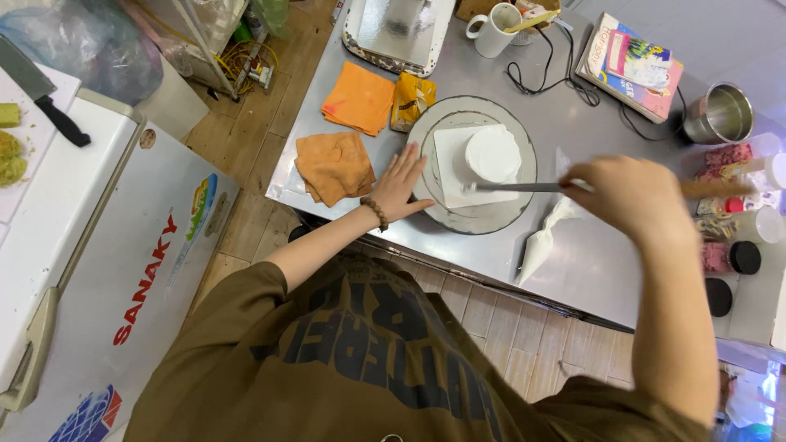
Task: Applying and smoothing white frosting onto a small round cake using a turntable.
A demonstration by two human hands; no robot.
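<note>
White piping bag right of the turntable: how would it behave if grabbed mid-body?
The piping bag lies slumped and creased on the steel table, so it is probably floppy. Its tapered body looks partly filled; squeezing likely pushes cream out. The smooth film may slip.

The person wears a loose olive-brown short-sleeved shirt [360, 360] with large dark block lettering printed across it. A bracelet of round brown beads [376, 213] circles the left wrist. Both forearms are bare.
</note>
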